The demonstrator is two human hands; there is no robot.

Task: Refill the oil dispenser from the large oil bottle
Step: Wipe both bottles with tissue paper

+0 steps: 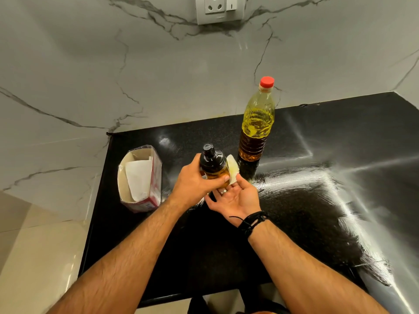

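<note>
Left hand (195, 180) gripping dispenser (214, 165), right hand (235, 197) palm-up

counts on the black counter
two hands (197, 180) (235, 198), one oil dispenser (214, 165), one large oil bottle (256, 123) (red cap), one tissue box (140, 177), one tissue piece (233, 169), one wall socket (220, 9)
</note>
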